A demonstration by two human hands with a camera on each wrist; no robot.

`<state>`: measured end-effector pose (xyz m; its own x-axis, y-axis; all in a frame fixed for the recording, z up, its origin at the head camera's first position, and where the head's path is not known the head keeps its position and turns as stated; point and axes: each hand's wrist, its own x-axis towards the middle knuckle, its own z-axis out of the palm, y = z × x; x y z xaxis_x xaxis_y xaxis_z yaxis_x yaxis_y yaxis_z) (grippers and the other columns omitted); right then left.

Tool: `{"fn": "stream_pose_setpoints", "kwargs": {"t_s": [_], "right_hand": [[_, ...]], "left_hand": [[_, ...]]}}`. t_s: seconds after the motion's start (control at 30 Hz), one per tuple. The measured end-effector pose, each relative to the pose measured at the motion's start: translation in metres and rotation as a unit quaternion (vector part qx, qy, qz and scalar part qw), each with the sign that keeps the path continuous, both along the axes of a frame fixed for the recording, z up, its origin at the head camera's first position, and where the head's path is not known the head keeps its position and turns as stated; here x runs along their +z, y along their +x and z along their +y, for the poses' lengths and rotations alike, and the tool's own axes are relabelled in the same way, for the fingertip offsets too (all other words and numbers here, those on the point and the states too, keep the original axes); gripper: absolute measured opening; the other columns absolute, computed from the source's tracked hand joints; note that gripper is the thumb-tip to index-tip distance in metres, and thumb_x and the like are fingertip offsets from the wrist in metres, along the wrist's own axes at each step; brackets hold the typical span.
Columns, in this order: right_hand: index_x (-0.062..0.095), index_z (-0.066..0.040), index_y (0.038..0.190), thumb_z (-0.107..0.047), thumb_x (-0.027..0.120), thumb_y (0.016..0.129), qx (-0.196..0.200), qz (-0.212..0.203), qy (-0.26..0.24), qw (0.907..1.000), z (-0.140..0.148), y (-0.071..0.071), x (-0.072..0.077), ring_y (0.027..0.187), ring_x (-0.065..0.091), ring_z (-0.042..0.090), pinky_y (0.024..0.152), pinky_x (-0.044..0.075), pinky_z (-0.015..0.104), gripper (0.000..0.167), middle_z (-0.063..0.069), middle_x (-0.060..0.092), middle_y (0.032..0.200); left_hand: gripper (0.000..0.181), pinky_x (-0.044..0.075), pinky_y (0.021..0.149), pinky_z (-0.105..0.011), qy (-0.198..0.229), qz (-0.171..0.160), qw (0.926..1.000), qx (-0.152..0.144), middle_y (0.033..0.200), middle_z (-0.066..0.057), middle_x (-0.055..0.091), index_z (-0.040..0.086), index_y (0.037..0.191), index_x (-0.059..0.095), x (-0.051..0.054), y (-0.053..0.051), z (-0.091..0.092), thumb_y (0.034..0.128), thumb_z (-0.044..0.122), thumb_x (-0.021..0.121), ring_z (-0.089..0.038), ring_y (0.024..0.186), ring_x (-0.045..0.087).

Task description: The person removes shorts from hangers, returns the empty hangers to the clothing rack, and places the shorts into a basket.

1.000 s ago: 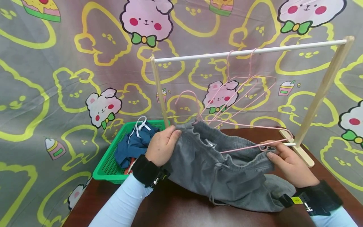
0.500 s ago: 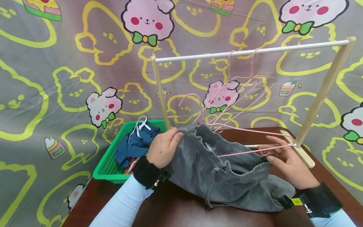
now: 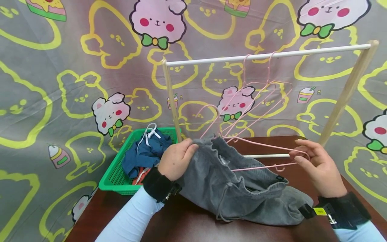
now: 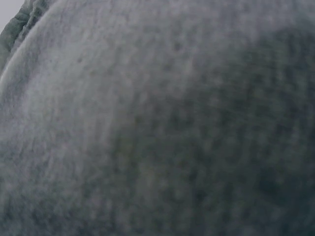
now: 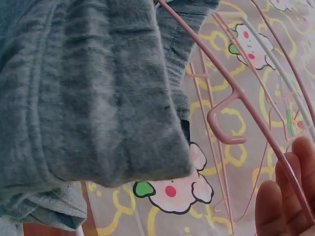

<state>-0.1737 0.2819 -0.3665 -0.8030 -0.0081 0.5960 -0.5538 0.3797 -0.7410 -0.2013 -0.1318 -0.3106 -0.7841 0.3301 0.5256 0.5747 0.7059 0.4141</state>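
Observation:
Grey drawstring trousers hang over the table, their gathered waistband spread partly open. My left hand grips the waistband's left side. A pink wire hanger runs into the waist opening; its left end is hidden by the cloth. With thumb and fingers, my right hand holds the hanger's right end, which sticks out beyond the waistband. In the right wrist view, the hanger shows a small hook beside the cloth, with fingers behind the wire. Blurred grey cloth fills the left wrist view.
A rack with a white rail and wooden posts stands behind, bearing two more pink hangers. To the left, a green basket contains blue clothing with white cord. Beneath is a dark brown table.
My right hand has left the waistband's right edge and moved right and up to the hanger's end. The hanger's hook has shifted right and down. My left hand keeps its grip.

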Motion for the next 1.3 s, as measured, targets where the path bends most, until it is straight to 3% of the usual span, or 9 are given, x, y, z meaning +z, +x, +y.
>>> {"fn": "stream_pose_setpoints", "kwargs": {"t_s": [0.3,0.57,0.67,0.73,0.83,0.9,1.13,1.23,1.3], "right_hand": [[0.068,-0.008,0.118,-0.021,0.068,0.099,-0.094,-0.052,0.121,0.9868,0.002,0.001,0.001,0.084,0.057,0.001,0.063,0.046,0.021,0.022,-0.02,0.064,0.099],[0.07,-0.008,0.107,-0.015,0.069,0.099,-0.093,-0.048,0.093,0.9901,0.011,0.004,0.0,0.076,0.055,0.007,0.063,0.044,0.02,0.011,-0.005,0.064,0.083],[0.07,-0.005,0.106,-0.008,0.067,0.099,-0.064,-0.048,0.038,0.9961,0.012,0.004,0.001,0.074,0.056,0.01,0.065,0.047,0.017,0.008,0.0,0.063,0.08],[0.07,-0.001,0.104,-0.002,0.064,0.099,-0.018,-0.049,-0.035,0.998,0.013,0.003,0.003,0.072,0.057,0.012,0.065,0.049,0.018,0.008,0.003,0.063,0.078],[0.069,0.003,0.102,0.006,0.06,0.098,0.049,-0.042,-0.131,0.9893,0.014,0.003,0.005,0.069,0.059,0.014,0.062,0.05,0.019,0.01,0.005,0.064,0.077],[0.069,0.005,0.101,0.011,0.057,0.098,0.091,-0.033,-0.186,0.9778,0.015,0.003,0.007,0.068,0.06,0.015,0.06,0.049,0.022,0.013,0.007,0.065,0.075],[0.066,0.009,0.102,0.016,0.045,0.1,0.159,-0.004,-0.227,0.961,0.028,0.005,0.007,0.071,0.065,0.016,0.065,0.054,0.022,0.022,0.008,0.06,0.074],[0.068,0.008,0.105,0.015,0.042,0.102,0.175,-0.001,-0.233,0.9565,0.035,0.006,0.009,0.075,0.068,0.015,0.068,0.056,0.023,0.027,0.008,0.065,0.077],[0.067,0.008,0.109,0.014,0.039,0.103,0.198,0.004,-0.24,0.9505,0.04,0.008,0.01,0.081,0.07,0.016,0.071,0.057,0.024,0.03,0.01,0.069,0.082]], "left_hand": [[0.028,0.037,0.052,-0.032,-0.022,-0.011,0.9997,0.004,0.062,0.003,0.04,0.017,0.087,0.054,-0.004,0.0,0.003,0.1082,0.034,0.049,-0.012,0.054,0.044],[0.029,0.038,0.055,-0.032,-0.055,-0.005,0.9984,-0.009,0.065,0.003,0.039,0.015,0.093,0.056,-0.007,-0.001,0.002,0.1097,0.034,0.043,-0.014,0.058,0.045],[0.028,0.039,0.057,-0.033,-0.06,-0.003,0.9982,-0.011,0.066,0.004,0.039,0.015,0.095,0.057,-0.008,-0.002,-0.001,0.1099,0.034,0.043,-0.014,0.059,0.046],[0.027,0.04,0.058,-0.033,-0.061,-0.003,0.9981,-0.008,0.066,0.003,0.04,0.015,0.095,0.057,-0.009,-0.002,-0.003,0.1098,0.034,0.043,-0.015,0.061,0.048],[0.027,0.043,0.061,-0.034,-0.063,-0.008,0.998,-0.002,0.068,0.002,0.045,0.015,0.098,0.059,-0.012,-0.002,-0.006,0.1098,0.033,0.043,-0.016,0.065,0.051],[0.027,0.045,0.064,-0.035,-0.065,-0.011,0.9978,0.005,0.073,0.002,0.052,0.015,0.102,0.061,-0.014,-0.003,-0.008,0.1098,0.034,0.043,-0.016,0.069,0.055],[0.028,0.048,0.068,-0.037,-0.079,-0.03,0.9963,0.014,0.079,-0.002,0.059,0.015,0.104,0.063,-0.02,-0.005,-0.017,0.1099,0.035,0.043,-0.019,0.075,0.059],[0.036,0.053,0.086,-0.044,-0.086,-0.039,0.9954,0.021,0.108,-0.007,0.071,0.012,0.125,0.066,-0.022,-0.005,-0.02,0.1097,0.036,0.043,-0.025,0.098,0.067],[0.044,0.05,0.096,-0.049,-0.092,-0.048,0.9942,0.029,0.129,-0.01,0.067,0.009,0.138,0.061,-0.024,-0.005,-0.022,0.1096,0.037,0.042,-0.029,0.116,0.064]]}}
